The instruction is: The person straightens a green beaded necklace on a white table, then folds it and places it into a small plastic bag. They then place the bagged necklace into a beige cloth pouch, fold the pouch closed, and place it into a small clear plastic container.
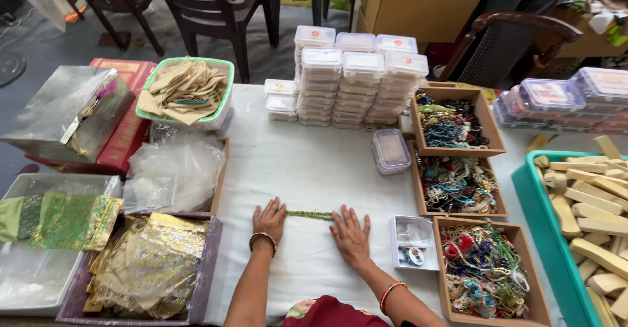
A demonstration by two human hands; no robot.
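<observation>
Nearby, bead trays point(458, 185), stacked boxes point(356, 78)

beyond your right hand point(351, 235) stand stacked clear lidded boxes point(356, 82) with small red labels; one clear box point(390, 150) lies nearer, a small open one point(413, 242) just right.

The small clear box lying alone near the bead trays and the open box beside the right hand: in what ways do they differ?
The lone clear box is closed with its lid on, while the open box has no lid on it. The lone clear box looks empty; the open box holds a few small items. The lone clear box lies farther from the right hand; the open box sits just beside it. Both are small, rectangular, clear plastic boxes on the white cloth.
</observation>
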